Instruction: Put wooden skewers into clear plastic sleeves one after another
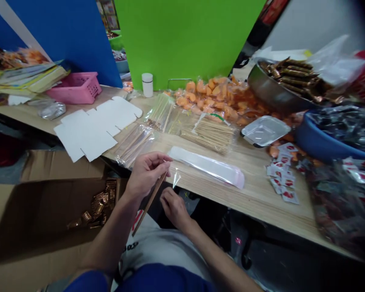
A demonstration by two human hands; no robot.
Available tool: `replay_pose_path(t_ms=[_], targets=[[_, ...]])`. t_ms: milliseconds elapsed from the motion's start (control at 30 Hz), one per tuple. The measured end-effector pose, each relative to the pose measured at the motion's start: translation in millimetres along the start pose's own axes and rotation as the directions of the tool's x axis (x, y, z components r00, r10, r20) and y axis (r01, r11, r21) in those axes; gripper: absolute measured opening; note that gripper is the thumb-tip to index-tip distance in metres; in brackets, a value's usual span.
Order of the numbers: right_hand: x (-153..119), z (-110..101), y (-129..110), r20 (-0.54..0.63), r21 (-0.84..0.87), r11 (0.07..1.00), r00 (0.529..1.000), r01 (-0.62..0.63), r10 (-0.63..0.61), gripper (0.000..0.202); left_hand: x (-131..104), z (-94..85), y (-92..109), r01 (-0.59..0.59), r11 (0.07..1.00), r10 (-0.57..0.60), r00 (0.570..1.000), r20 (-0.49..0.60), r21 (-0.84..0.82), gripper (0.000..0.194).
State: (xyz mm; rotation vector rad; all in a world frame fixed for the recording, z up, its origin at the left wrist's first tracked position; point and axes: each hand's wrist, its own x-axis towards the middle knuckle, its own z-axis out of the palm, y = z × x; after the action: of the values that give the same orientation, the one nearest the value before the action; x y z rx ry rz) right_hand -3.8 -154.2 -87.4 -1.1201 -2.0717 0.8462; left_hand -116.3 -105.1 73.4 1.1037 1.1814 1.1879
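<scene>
My left hand (149, 172) is closed in a pinch over the front edge of the table. A few thin brown sticks (149, 205) slant down from its fingers toward my lap. My right hand (175, 207) is just below and to the right, its fingers curled together; what they hold, if anything, is hidden. A small shiny bit of clear plastic (177, 178) shows between the two hands. Closest on the tabletop is a stack of long clear plastic sleeves (207, 164). Behind it lie a bag of pale thin sticks (211, 134) and bagged brown sticks (136, 142).
Orange wrapped pieces (213, 95) line the back. On the right are a metal bowl (261, 87), a blue basin (331, 138), a clear tray (265, 130) and small sachets (282, 172). White card (94, 129), a pink basket (76, 91) and an open carton (24, 207) are left.
</scene>
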Motion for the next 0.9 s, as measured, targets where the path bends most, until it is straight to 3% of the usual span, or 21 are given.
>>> replay_pose_path(t_ms=[100, 200, 333, 433, 533, 600, 733, 900], targets=[[-10, 15, 17, 0.094, -0.148, 0.987, 0.992, -0.069, 0.083, 0.017, 1, 1.8, -7, -0.001, 0.997, 0.001, 1.0, -0.004, -0.082, 0.016], [-21, 16, 34, 0.067, -0.21, 0.961, 0.977, -0.182, 0.2, 0.009, 4, 2.4, -12, 0.006, 0.994, -0.007, 1.0, -0.006, -0.11, 0.019], [-32, -3, 46, 0.086, -0.259, 0.929, 0.951, -0.266, 0.296, 0.012, 9, 2.2, -19, -0.017, 0.992, 0.012, 0.999, -0.042, -0.121, 0.016], [-37, -26, 36, 0.142, -0.249, 0.932, 0.942, -0.262, 0.303, 0.021, 13, 3.8, -26, -0.042, 0.993, 0.039, 0.999, -0.031, -0.111, 0.014], [-35, -52, 13, 0.172, -0.058, 0.969, 0.953, -0.242, 0.248, 0.025, 13, 8.0, -31, -0.052, 0.995, 0.052, 0.999, -0.005, -0.079, 0.012], [-29, -70, -6, 0.078, 0.139, 0.954, 0.963, -0.266, 0.257, 0.026, 10, 12.5, -32, -0.039, 0.999, 0.04, 0.999, 0.022, -0.031, 0.012], [-8, -98, -32, -0.201, 0.498, 0.823, 0.888, -0.271, 0.414, 0.02, 3, 24.0, -29, -0.013, 0.996, 0.004, 0.995, 0.099, 0.09, 0.011], [15, -106, -38, -0.266, 0.694, 0.699, 0.84, -0.172, 0.472, 0.013, -1, 33.4, -31, -0.081, 0.98, 0.047, 0.981, 0.186, 0.18, 0.013]])
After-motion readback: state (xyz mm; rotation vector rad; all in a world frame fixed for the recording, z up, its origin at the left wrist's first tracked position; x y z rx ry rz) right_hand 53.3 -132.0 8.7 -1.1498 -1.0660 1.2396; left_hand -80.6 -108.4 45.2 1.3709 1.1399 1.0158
